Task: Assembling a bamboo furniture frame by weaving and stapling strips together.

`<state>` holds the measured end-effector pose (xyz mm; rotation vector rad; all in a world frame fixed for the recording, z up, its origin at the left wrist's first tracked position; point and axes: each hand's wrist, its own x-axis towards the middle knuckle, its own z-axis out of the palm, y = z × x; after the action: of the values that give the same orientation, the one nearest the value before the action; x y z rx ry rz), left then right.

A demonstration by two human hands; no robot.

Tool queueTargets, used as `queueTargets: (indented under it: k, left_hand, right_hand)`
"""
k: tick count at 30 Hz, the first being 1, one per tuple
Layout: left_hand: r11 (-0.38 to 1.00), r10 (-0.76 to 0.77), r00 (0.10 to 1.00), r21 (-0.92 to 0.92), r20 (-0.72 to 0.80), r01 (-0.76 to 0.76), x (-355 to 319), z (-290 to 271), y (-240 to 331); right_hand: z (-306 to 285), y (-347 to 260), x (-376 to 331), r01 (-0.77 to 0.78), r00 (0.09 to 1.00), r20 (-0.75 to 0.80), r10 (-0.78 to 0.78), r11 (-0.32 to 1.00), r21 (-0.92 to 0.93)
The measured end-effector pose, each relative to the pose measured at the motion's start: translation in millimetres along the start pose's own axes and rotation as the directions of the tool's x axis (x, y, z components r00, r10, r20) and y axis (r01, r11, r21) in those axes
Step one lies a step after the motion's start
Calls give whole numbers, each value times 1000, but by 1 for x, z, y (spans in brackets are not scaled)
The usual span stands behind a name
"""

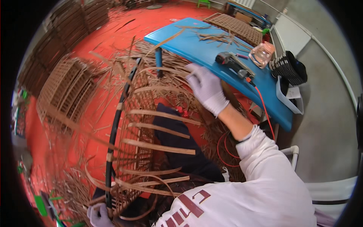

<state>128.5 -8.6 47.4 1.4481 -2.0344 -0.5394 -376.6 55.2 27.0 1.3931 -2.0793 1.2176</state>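
Note:
A half-woven basket (138, 102) of brown flat strips stands tilted across my lap, with a black rim bar (113, 132) along its left side. Several loose strip ends (159, 146) stick out from it to the right. My right hand (207, 87), in a pale glove, is raised at the basket's far end, its fingers closed on the end of a curved strip (164, 70). Down at the near end, my gloved left hand (100, 215) is curled at the bottom of the rim bar, gripping the basket's edge; the lower frame edge cuts it off.
A blue table (177, 36) at the right bears a nail gun (236, 65) with a red hose (264, 109), loose strips, a clear pink-tinted container (261, 54) and black stacked pieces (288, 68). Stacked woven baskets (66, 87) stand left. Strip scraps litter the red floor (124, 22).

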Motion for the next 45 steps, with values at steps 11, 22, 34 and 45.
queueTargets:
  k: [11,22,34,45]
  left_hand:
    - [988,-145,989,53,42,142,3,-4,12]
    - [988,33,997,155,-75,-21,-1,-6,-13]
    - [987,156,987,37,-43,-155,5,-2,-35]
    - [988,152,984,26,-95,-150,7,1,-40]
  right_hand:
    - [-51,298,20,-210,752,314,580,662,-719]
    - [-112,373,110,-642,736,262,624,766,-20]
    - [-124,-100,15,-752,543,821,-177,332,569]
    - [-49,-311,-9,-530,137,975,-175,818,222]
